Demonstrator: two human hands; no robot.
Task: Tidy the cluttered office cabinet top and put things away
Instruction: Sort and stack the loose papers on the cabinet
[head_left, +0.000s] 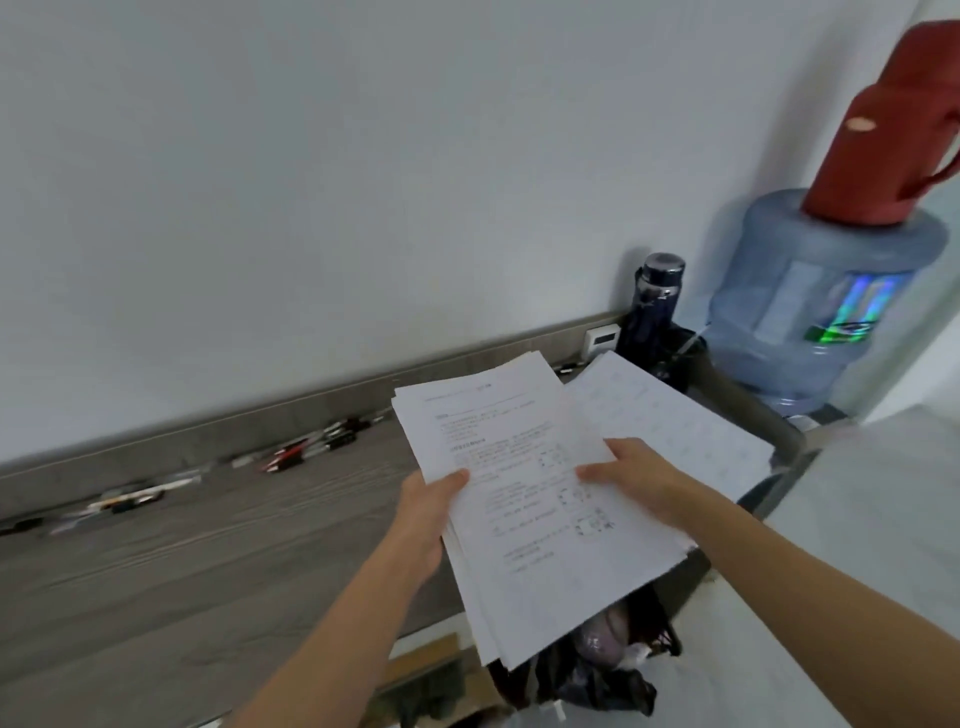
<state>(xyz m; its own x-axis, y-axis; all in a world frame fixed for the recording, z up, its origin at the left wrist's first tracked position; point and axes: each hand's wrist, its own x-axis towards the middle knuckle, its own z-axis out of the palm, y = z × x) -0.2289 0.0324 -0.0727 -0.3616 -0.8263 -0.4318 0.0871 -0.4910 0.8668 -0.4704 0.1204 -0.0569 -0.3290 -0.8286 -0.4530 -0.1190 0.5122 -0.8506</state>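
Holding a thick stack of white printed paper sheets (524, 488) above the grey wooden cabinet top (208, 545), the left hand (431, 514) grips its left edge and the right hand (634, 478) grips its right side, thumb on top. Blurry pens (306, 447) lie along the back edge.

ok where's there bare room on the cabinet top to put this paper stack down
The broad bare stretch of the cabinet top, between the pens along the back ledge and the front edge, left of the held stack of papers. The right end is crowded: loose sheets, a dark bottle, the water jug.
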